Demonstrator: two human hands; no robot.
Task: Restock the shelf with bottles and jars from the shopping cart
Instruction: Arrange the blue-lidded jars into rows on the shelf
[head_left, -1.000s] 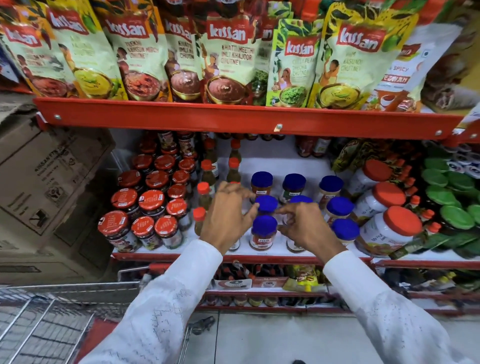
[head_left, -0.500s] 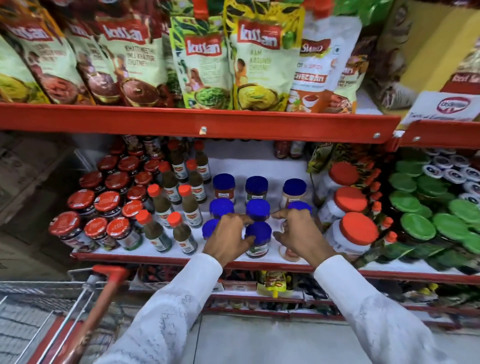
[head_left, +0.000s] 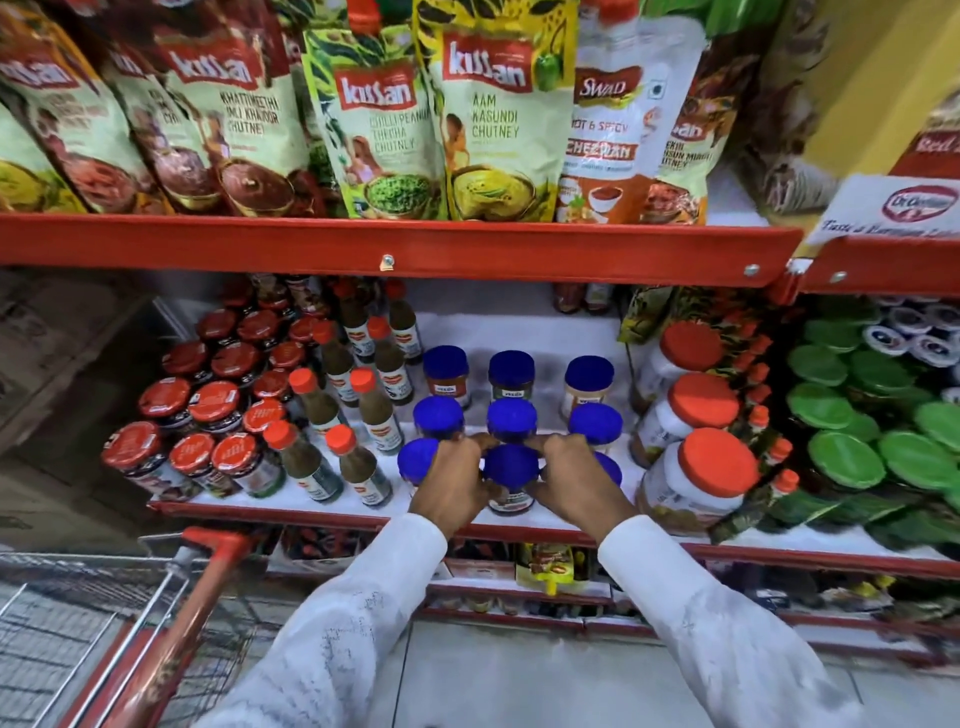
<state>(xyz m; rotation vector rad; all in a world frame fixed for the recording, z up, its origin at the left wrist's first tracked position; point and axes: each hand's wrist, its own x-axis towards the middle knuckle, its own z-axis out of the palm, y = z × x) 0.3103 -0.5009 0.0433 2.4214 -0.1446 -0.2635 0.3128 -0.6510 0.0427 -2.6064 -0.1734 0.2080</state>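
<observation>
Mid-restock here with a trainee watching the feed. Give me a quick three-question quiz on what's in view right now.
1. True or false: both hands are at the front-row blue-lid jar.
2. What lid colour do the big jars right of the blue-lid block have: A green, B orange-red, C white?
3. Where is the cart handle?

Key:
1. True: left hand and right hand flank it.
2. B, as on the front big jar.
3. Lower left, below the shelf edge.

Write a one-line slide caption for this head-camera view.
Both hands, left and right, flank a blue-lidded jar at the shelf's front edge.
</observation>
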